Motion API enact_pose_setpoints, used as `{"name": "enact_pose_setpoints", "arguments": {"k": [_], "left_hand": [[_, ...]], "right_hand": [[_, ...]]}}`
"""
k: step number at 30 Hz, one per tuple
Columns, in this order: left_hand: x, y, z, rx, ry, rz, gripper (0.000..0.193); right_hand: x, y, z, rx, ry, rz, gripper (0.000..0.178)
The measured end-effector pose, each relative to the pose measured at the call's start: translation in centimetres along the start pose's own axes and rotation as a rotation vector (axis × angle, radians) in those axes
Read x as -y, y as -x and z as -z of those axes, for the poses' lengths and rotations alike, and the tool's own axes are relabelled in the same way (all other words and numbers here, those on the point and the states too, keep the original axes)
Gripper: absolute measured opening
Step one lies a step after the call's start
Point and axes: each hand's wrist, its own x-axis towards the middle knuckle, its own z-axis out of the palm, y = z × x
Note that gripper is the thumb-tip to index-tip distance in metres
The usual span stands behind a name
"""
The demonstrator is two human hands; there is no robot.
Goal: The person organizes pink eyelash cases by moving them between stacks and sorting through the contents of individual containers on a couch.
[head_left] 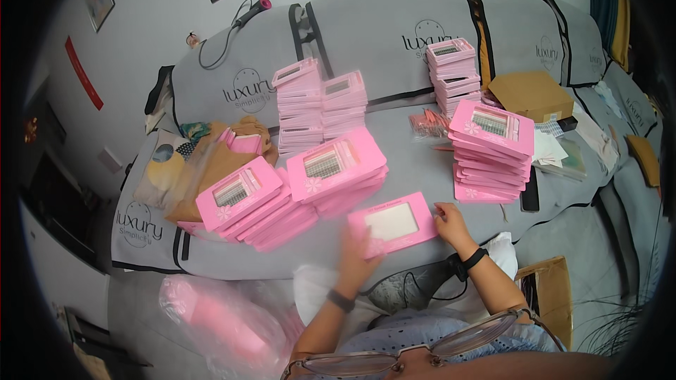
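Note:
A flat pink eyelash box [403, 240] with a white panel showing in its window lies just in front of me, at the sofa's near edge. My left hand [358, 256], blurred by motion, grips its left end with the thumb on top. At the right end, my right hand [454, 226] has its fingers curled against the box's edge. Beyond my left hand rise fanned pink boxes with lash strips in their windows, a middle stack [338, 172] and a left stack [243, 200]. A taller stack of similar pink boxes [493, 151] stands past my right hand.
Smaller pink cases [299, 102] are piled against the grey-covered sofa back [380, 35], with another pile [452, 74] farther right. A cardboard box [531, 95], a dark phone [530, 190] and a paper bag [204, 176] rest on the seat. Clear plastic wrapping [218, 317] sits at lower left.

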Motion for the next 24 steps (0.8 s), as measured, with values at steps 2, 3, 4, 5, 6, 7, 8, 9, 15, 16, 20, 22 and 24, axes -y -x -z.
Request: {"name": "enact_pose_setpoints", "arguments": {"k": [2, 3, 4, 5, 6, 7, 8, 9, 15, 16, 20, 22, 24], "left_hand": [[-1.9, -0.7, 1.2, 0.161, -0.184, -0.075, 0.080], [-1.9, -0.9, 1.1, 0.157, -0.187, -0.078, 0.080], [-1.9, -0.9, 0.8, 0.208, -0.226, -0.090, 0.077], [-1.6, -0.9, 0.6, 0.260, -0.267, -0.099, 0.074], [-1.2, -0.9, 0.4, 0.255, -0.269, -0.104, 0.074], [-0.5, -0.7, 0.0, 0.242, -0.274, -0.099, 0.070], [0.1, -0.7, -0.3, 0.230, -0.273, -0.099, 0.066], [0.5, -0.7, -0.4, 0.224, -0.277, -0.104, 0.066], [2.9, -0.3, -0.8, 0.207, -0.096, -0.187, 0.057], [2.9, -0.2, -0.7, 0.235, -0.084, -0.184, 0.055], [5.9, 0.4, -3.7, 0.229, -0.087, -0.231, 0.051], [7.4, 1.2, -5.0, 0.201, -0.101, -0.241, 0.050], [8.0, 1.2, -6.2, 0.141, -0.121, -0.300, 0.051]], "right_hand": [[5.3, -2.9, 1.8, 0.045, -0.074, -0.015, 0.032], [7.7, -4.8, 2.2, 0.092, -0.146, -0.040, 0.031], [8.6, -6.8, 1.9, 0.063, -0.083, 0.035, 0.031], [9.4, -8.8, 1.6, 0.037, -0.023, 0.111, 0.030], [9.3, -11.2, 0.6, 0.004, -0.003, 0.128, 0.030], [8.5, -13.9, -1.1, -0.026, 0.013, 0.149, 0.030], [7.8, -16.8, -2.1, 0.023, 0.011, 0.076, 0.031], [6.9, -19.9, -3.4, 0.073, 0.007, 0.004, 0.031], [6.3, -32.3, -7.9, 0.333, -0.558, -0.491, 0.030], [6.9, -33.6, -8.5, 0.309, -0.582, -0.486, 0.030], [5.3, -39.2, -12.2, 0.213, -0.560, -0.441, 0.034], [5.4, -41.3, -14.9, 0.141, -0.482, -0.319, 0.052], [5.3, -43.2, -16.1, 0.084, -0.525, -0.337, 0.054]]}}
